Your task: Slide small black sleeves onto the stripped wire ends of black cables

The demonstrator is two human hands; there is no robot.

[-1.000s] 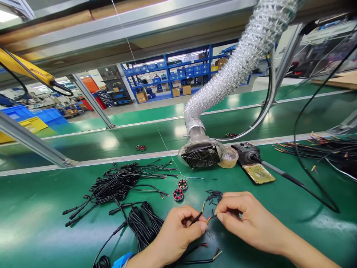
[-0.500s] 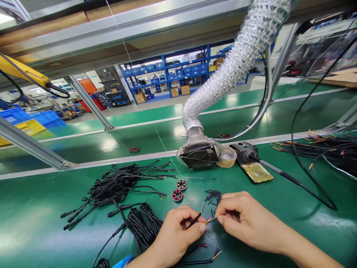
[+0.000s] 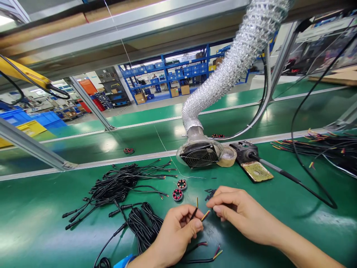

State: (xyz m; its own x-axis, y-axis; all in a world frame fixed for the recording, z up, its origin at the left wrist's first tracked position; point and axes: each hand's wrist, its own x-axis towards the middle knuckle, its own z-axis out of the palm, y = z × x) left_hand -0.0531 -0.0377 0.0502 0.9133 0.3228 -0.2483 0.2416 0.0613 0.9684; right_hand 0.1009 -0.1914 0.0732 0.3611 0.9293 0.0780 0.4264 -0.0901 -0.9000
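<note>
Black, thin and limp, the cable (image 3: pixel 195 214) at the near edge looks light and best gripped just behind its stripped wires, where the left hand (image 3: pixel 175 234) pinches it; the right hand (image 3: pixel 240 216) pinches toward one wire.

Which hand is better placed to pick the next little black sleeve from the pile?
Right. The right hand lies just beside the black sleeve pile, while the left hand pinches the wire ends and looks occupied.

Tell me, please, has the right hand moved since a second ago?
Yes. The right hand has shifted left and a little away from the person, judged against the small pile of black sleeve pieces, which its fingers now partly cover.
</note>
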